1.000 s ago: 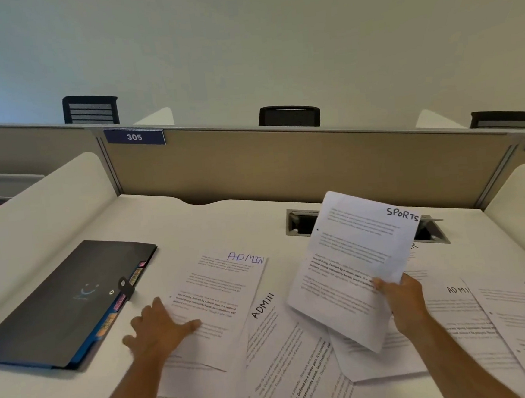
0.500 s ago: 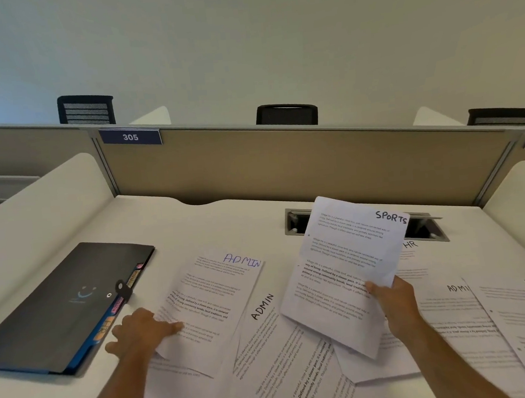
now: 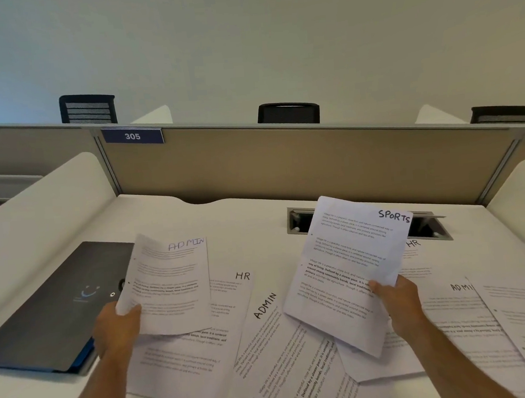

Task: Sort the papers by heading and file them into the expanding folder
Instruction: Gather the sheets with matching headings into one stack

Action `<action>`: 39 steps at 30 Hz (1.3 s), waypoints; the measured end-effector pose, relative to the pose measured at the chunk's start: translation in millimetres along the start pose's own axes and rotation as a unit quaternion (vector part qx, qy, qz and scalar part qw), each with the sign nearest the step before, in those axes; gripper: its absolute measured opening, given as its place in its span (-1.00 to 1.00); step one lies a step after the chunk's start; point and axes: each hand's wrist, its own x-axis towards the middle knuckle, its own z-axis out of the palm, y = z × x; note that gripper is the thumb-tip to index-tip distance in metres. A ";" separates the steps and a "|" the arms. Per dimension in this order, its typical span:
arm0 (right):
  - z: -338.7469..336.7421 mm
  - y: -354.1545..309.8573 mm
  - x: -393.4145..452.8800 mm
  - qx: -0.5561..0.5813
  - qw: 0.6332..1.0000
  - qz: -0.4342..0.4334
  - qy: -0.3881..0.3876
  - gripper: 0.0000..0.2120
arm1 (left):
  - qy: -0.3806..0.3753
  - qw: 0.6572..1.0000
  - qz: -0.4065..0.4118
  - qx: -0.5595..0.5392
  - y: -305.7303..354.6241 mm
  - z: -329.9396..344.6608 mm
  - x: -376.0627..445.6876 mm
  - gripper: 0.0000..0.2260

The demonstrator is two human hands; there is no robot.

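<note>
My left hand [image 3: 117, 331] pinches the lower left corner of a sheet headed ADMIN [image 3: 170, 281] and holds it off the desk. My right hand [image 3: 396, 303] grips the right edge of a sheet headed SPORTS [image 3: 348, 264], also raised. Under the lifted ADMIN sheet lies a page headed HR [image 3: 229, 314]. Another ADMIN page [image 3: 279, 354] lies between my arms. More ADMIN sheets [image 3: 471, 314] spread to the right, and a second HR page [image 3: 416, 255] peeks out behind the SPORTS sheet. The dark expanding folder [image 3: 59, 306] lies closed on the left.
A cable port [image 3: 426, 226] is sunk into the white desk [image 3: 231, 220] behind the papers. A beige partition [image 3: 283, 162] with a 305 label closes the back, and curved white dividers stand on both sides. Black chair backs show beyond it.
My left hand has gone from resting flat on the ADMIN sheet to pinching its corner and lifting it, which uncovered the HR page. The SPORTS sheet has stayed raised in my right hand.
</note>
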 end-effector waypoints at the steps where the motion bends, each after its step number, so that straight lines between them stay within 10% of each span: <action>1: 0.8 0.1 -0.3 0.001 1.000 0.001 -0.001 -0.67 | -0.018 1.000 0.003 -0.015 -2.2 -0.1 0.7 -0.77; 6: 9.2 -2.4 -2.6 0.001 1.000 0.008 -0.004 -0.68 | -0.076 0.997 0.000 0.002 -3.4 3.3 -12.9 -0.65; 11: 26.6 -7.6 -12.7 0.005 0.999 0.027 -0.038 -0.69 | 0.057 0.978 0.158 0.123 25.7 19.0 -38.6 -0.46; 19: 73.3 -8.1 -52.1 -0.021 0.982 0.043 -0.180 -0.69 | -0.381 0.896 0.071 -0.218 105.5 63.7 -108.0 -0.59; 26: 48.6 -3.2 -61.8 -0.199 0.965 -0.099 -0.140 -0.45 | -0.296 0.918 0.145 -0.220 96.3 86.5 -119.9 -0.92; 30: 17.8 40.4 -58.2 -0.574 0.809 -0.097 -0.080 -0.05 | -0.244 0.930 0.128 -0.244 91.4 84.1 -107.3 -0.94; 33: 25.8 69.2 -74.2 -0.632 0.752 -0.078 -0.166 0.14 | -0.216 0.935 0.117 -0.254 90.1 82.6 -100.4 -0.94; 39: 57.0 72.2 -95.0 -0.508 0.791 -0.136 -0.313 -0.05 | -0.197 0.940 0.119 -0.253 91.6 81.6 -96.9 -0.90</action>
